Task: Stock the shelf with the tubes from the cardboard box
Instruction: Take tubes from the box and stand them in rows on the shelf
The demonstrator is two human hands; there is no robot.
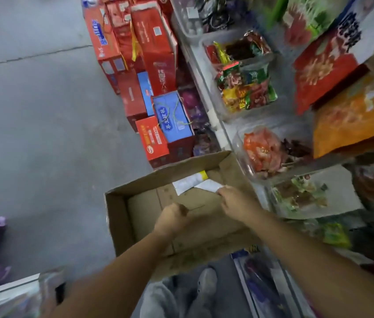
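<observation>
Cardboard box (pixel 121 216) sits open on the grey floor (pixel 43 134), at the foot of the shelf (pixel 195 65) on the right. Box nearly bare: two tubes showing, both at the far side of its bottom. Yellow-capped tube (pixel 193 180) lies flat, cap pointing right. White tube (pixel 207 185) lies just beside it on the near right, and seems to overlap its tail end.

Step in hand, as judged: picking a tube out of the box. Right grip (pixel 232 200) reaches in from the near side, fingertips (pixel 221 191) closed in a pinch on the right end of the white tube. Left grip (pixel 173 216) hovers over the middle of the box, fingers curled into a fist; cannot tell whether it holds anything. Yellow-capped tube is apart from both grips, just beyond the right one.

Next move calls for: lift the white tube clear of the box wall, carry it right to the shelf, find a gap among the clear bins of snack packets (pixel 245 92). A pinch on one end only, so the tube may swing or slip.
</observation>
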